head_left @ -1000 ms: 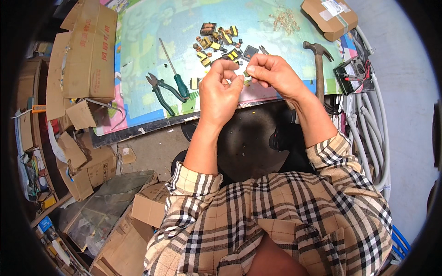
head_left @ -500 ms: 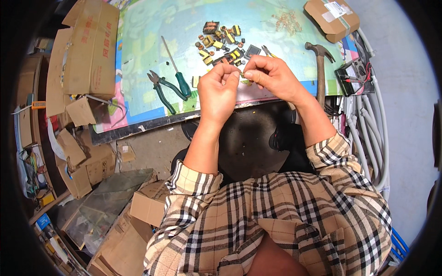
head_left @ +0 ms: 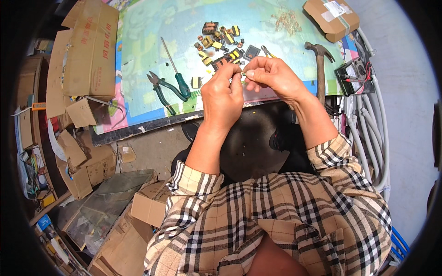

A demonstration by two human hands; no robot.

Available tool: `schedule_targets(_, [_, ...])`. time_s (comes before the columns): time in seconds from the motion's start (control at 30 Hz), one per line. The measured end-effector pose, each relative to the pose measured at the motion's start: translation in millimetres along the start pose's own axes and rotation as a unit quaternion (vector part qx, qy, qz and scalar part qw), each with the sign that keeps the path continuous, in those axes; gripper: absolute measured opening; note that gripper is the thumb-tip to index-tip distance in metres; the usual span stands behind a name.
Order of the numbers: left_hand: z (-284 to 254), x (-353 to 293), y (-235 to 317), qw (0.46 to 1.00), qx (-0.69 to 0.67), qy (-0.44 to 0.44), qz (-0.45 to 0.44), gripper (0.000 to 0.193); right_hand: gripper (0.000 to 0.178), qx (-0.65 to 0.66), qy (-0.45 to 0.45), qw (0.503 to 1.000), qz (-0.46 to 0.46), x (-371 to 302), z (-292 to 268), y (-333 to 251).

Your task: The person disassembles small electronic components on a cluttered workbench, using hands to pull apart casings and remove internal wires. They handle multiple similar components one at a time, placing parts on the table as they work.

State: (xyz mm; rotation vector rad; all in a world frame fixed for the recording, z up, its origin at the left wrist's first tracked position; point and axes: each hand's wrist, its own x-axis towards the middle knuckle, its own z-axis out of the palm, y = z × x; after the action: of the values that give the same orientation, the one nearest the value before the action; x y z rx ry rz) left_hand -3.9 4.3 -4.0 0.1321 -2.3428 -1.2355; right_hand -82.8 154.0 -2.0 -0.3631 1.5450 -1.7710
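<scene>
Over the near edge of the table, my left hand (head_left: 223, 95) and my right hand (head_left: 275, 79) meet at the fingertips. Both are closed in a pinch on a tiny dark greenish piece (head_left: 243, 74), mostly covered by the fingers and too small to name. Just beyond them lies a pile of small coils and transformers (head_left: 220, 40), some wrapped in yellow tape, some showing copper. A flat dark square part (head_left: 252, 52) and small cutters (head_left: 267, 51) with yellow on the handles lie behind my right hand. A small yellow-and-dark block (head_left: 196, 83) rests left of my left hand.
Green-handled pliers (head_left: 164, 92) and a green screwdriver (head_left: 177, 69) lie to the left. A hammer (head_left: 318, 69) lies right, near a multimeter (head_left: 355, 71) with red leads. Loose copper wire (head_left: 287, 22) and a cardboard box (head_left: 332, 19) are at the back. A tall carton (head_left: 92, 50) stands left.
My left hand has turned and shifted slightly right, its knuckles now more toward me. My right hand's fingers have spread a little. The fingertips still meet at the small piece.
</scene>
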Motion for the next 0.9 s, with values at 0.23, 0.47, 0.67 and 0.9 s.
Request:
schedule_targets(0.23, [2,0,2,0.997,0.019,0.047,0.051,0.009,0.018,-0.012,-0.019,0.999,0.024,-3,0,-4])
schedule_targets(0.47, [-1,4,-1,0.955,-0.228,0.014,-0.188,0.005,0.014,-0.199,0.038,0.978,-0.053,-8,9,-4])
schedule_targets(0.67, [-7,9,0,0.905,-0.313,0.016,-0.287,0.007,0.012,-0.388,0.139,0.879,-0.241,-6,17,-1])
schedule_targets(0.9, [-10,8,3,0.855,-0.388,0.003,-0.345,0.011,0.012,-0.426,0.217,0.815,-0.326,-2,23,6])
